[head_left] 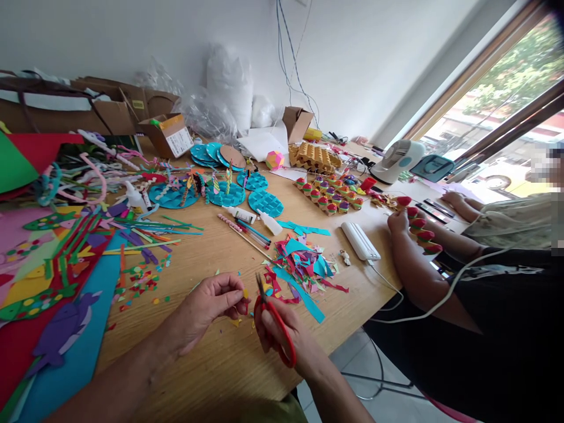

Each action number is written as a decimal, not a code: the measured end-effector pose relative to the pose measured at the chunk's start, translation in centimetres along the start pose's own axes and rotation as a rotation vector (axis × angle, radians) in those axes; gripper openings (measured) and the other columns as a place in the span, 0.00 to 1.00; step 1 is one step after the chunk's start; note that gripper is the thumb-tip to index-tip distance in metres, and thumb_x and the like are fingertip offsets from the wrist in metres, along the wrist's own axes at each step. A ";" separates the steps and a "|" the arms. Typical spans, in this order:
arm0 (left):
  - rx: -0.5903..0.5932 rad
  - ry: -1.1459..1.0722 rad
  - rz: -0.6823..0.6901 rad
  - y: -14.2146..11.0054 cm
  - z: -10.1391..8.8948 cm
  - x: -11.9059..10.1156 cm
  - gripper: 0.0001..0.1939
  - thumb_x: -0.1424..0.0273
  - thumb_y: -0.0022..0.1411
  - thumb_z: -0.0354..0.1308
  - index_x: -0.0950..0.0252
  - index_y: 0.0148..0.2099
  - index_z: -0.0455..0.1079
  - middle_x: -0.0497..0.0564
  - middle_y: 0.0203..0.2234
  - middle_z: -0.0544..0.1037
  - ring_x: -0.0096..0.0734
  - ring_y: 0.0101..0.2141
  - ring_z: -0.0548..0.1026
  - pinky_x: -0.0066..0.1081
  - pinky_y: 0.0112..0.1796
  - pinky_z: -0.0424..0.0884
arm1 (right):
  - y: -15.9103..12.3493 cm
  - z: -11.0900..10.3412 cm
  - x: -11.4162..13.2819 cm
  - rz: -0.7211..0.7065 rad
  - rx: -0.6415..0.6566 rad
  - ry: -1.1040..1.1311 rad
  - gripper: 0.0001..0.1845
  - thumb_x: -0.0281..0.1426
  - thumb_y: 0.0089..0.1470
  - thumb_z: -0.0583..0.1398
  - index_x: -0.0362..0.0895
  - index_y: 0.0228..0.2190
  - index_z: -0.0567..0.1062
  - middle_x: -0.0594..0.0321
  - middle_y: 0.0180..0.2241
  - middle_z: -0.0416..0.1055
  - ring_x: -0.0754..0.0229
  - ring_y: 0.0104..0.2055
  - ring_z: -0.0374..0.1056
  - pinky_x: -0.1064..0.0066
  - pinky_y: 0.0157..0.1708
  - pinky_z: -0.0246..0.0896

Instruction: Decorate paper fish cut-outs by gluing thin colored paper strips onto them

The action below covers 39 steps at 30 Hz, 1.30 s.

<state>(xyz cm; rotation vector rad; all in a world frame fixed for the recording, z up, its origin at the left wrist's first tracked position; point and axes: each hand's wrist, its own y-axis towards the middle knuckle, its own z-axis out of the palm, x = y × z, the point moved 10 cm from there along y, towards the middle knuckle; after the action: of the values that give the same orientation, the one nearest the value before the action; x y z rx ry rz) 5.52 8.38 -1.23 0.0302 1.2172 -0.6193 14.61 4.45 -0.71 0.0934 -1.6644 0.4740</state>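
Between the fingertips of my left hand [215, 302] is a small yellow piece of paper [245, 292], pinched and partly hidden. My right hand [284, 332] grips red-handled scissors [288, 341], with the dark blades pointing up and away, close to the left fingertips but apart from them. Just beyond the blades lies a heap of coloured paper scraps [304, 264], mostly red, blue and purple. A long blue paper strip [304, 296] runs along its near side. Tiny yellow bits are scattered on the table under my hands.
Glue bottles [268, 223] and pens [253, 233] lie beyond my hands. Paper fish and coloured sheets [106, 329] cover the left side. A white power strip [360, 241] trails a cable at right, beside a co-worker's hand [399, 222] holding painted egg carton. Cardboard boxes [167, 135] stand behind.
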 end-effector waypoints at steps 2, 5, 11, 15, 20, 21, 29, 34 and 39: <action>0.028 0.086 -0.002 0.1 0.3 -0.3 0.09 0.66 0.47 0.62 0.66 0.25 0.68 0.48 0.18 0.72 0.27 0.21 0.68 0.24 0.24 0.63 | 0.3 -1.2 1.0 -0.070 -0.094 0.058 0.17 0.45 0.49 0.56 0.43 0.26 0.64 0.68 0.20 0.61 0.68 0.21 0.55 0.76 0.21 0.51; 0.056 0.238 0.037 0.3 0.7 -0.9 0.06 0.68 0.45 0.60 0.65 0.23 0.68 0.45 0.15 0.69 0.26 0.18 0.64 0.24 0.22 0.60 | 1.2 -2.0 2.2 -0.119 -0.167 0.045 0.15 0.40 0.44 0.62 0.43 0.28 0.65 0.66 0.26 0.63 0.66 0.26 0.59 0.76 0.24 0.55; 0.038 0.571 0.116 0.4 0.6 -1.6 0.04 0.72 0.46 0.54 0.62 0.22 0.67 0.43 0.15 0.64 0.26 0.19 0.62 0.23 0.20 0.55 | 2.7 -1.8 3.1 -0.137 -0.172 -0.150 0.06 0.29 0.43 0.60 0.43 0.25 0.65 0.69 0.22 0.61 0.68 0.23 0.55 0.77 0.22 0.52; 0.042 0.640 0.104 0.5 0.5 -1.3 0.04 0.72 0.47 0.52 0.63 0.23 0.66 0.43 0.16 0.64 0.26 0.19 0.61 0.23 0.20 0.55 | 2.8 -1.9 3.1 -0.152 -0.179 -0.230 0.06 0.27 0.43 0.58 0.43 0.24 0.64 0.70 0.22 0.61 0.68 0.23 0.56 0.78 0.21 0.52; 0.118 0.502 0.071 0.8 0.8 -0.2 0.08 0.65 0.52 0.50 0.65 0.29 0.63 0.44 0.20 0.66 0.26 0.21 0.64 0.25 0.23 0.61 | 3.0 -2.6 2.9 -0.165 -0.249 -0.154 0.07 0.30 0.44 0.59 0.44 0.26 0.63 0.68 0.23 0.64 0.67 0.24 0.58 0.77 0.22 0.54; 0.132 0.469 0.077 0.8 0.9 0.0 0.09 0.64 0.53 0.49 0.65 0.30 0.63 0.44 0.21 0.66 0.26 0.22 0.64 0.25 0.24 0.62 | 3.0 -2.7 2.9 -0.167 -0.270 -0.132 0.08 0.31 0.44 0.59 0.44 0.26 0.63 0.68 0.23 0.64 0.67 0.23 0.59 0.77 0.22 0.54; 0.040 0.404 0.163 0.8 0.5 -0.2 0.11 0.63 0.53 0.51 0.66 0.27 0.63 0.44 0.19 0.64 0.24 0.21 0.62 0.24 0.23 0.59 | 2.5 -2.4 3.4 -0.189 -0.365 -0.118 0.11 0.34 0.44 0.59 0.44 0.25 0.61 0.68 0.24 0.60 0.67 0.23 0.56 0.76 0.22 0.53; -0.032 0.303 0.144 0.0 -0.4 -1.7 0.10 0.64 0.53 0.53 0.66 0.27 0.64 0.43 0.18 0.64 0.24 0.23 0.62 0.24 0.25 0.61 | 1.4 -0.7 3.0 -0.120 -0.171 -0.327 0.10 0.33 0.49 0.56 0.43 0.23 0.60 0.70 0.20 0.56 0.67 0.23 0.51 0.76 0.22 0.46; -0.023 0.234 0.156 -0.5 -0.4 -2.5 0.09 0.65 0.54 0.53 0.66 0.28 0.64 0.44 0.20 0.65 0.25 0.24 0.63 0.25 0.27 0.62 | 0.7 0.2 1.5 -0.050 -0.088 -0.403 0.13 0.34 0.50 0.55 0.44 0.21 0.57 0.70 0.20 0.52 0.68 0.23 0.48 0.76 0.22 0.44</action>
<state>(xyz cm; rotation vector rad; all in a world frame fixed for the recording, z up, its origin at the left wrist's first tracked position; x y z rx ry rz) 4.40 9.16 0.97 0.1809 1.4329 -0.4743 13.95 5.36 0.50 0.1744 -2.0698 0.3585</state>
